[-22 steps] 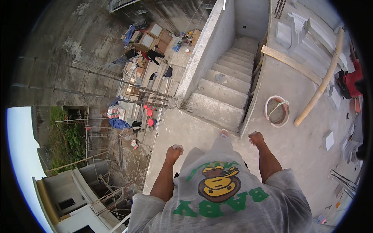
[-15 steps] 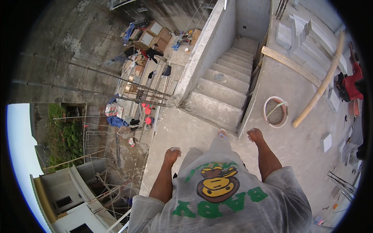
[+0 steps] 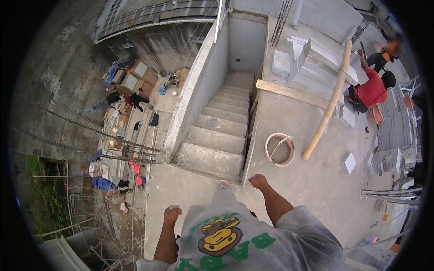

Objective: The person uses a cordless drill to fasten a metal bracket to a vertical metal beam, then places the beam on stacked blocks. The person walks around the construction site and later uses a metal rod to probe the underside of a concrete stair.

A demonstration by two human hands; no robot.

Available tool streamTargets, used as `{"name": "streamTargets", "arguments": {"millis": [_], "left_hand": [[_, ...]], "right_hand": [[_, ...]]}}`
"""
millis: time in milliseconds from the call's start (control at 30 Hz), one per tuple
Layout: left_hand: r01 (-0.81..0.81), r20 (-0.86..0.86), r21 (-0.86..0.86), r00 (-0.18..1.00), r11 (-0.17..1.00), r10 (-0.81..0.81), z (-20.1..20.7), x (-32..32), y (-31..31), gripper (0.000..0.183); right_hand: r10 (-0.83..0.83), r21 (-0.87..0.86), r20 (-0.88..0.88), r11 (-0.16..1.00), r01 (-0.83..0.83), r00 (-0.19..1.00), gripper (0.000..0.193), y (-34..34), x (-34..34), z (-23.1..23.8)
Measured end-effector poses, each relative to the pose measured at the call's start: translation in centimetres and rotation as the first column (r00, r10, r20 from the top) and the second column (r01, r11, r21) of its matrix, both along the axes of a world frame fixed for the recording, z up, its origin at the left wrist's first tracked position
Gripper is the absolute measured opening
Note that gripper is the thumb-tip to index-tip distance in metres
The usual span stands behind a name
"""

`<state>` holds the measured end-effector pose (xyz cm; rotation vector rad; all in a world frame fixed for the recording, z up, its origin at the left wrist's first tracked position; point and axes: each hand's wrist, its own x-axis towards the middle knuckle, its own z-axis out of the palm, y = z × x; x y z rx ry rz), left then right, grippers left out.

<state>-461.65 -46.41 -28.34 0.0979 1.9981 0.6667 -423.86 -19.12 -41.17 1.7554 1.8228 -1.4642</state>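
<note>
My left hand point(image 3: 172, 213) hangs to the left of my body, fingers curled in, over the bare concrete floor point(image 3: 156, 196). Pale dust marks its fingertips, and no object shows in it. On the other side my right hand point(image 3: 258, 181) is also loosely curled, with nothing visible in it. It is nearest to the head of a concrete staircase point(image 3: 210, 153) that descends away from me. Beyond that hand stands a round bucket point(image 3: 280, 149) of grey mortar, with a light green and white strip across its top. Neither hand touches anything.
A bamboo pole point(image 3: 329, 101) and a wooden plank point(image 3: 291, 94) lie before stacked pale blocks point(image 3: 312, 67). At right, a person in a red shirt point(image 3: 373, 89) crouches near another person. The floor drops off at left; steel rods point(image 3: 131, 147) jut over a lower yard.
My view has turned right, so the stairs and bucket appear further left and lower. More of the two people at right shows. Both hands stay curled at my sides.
</note>
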Motion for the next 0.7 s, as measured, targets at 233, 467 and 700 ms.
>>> {"name": "streamTargets", "arguments": {"millis": [233,467,700], "left_hand": [[0.038,-0.016,0.038,0.999,0.999,-0.038,-0.4,-0.9,0.3,0.027],[0.067,-0.035,0.012,0.997,0.998,-0.066,1.0,-1.4,1.3,0.026],[0.081,-0.025,0.027,0.996,0.996,-0.081,1.3,-1.7,2.0,0.025]], "right_hand": [[-0.023,0.004,-0.001,1.0,0.023,1.0,0.043,0.5,0.0,0.7],[-0.072,-0.014,0.013,0.997,0.072,0.997,0.044,1.0,-1.0,0.9],[-0.027,-0.004,0.044,1.0,0.028,0.999,0.045,0.5,-0.8,0.1]]}}
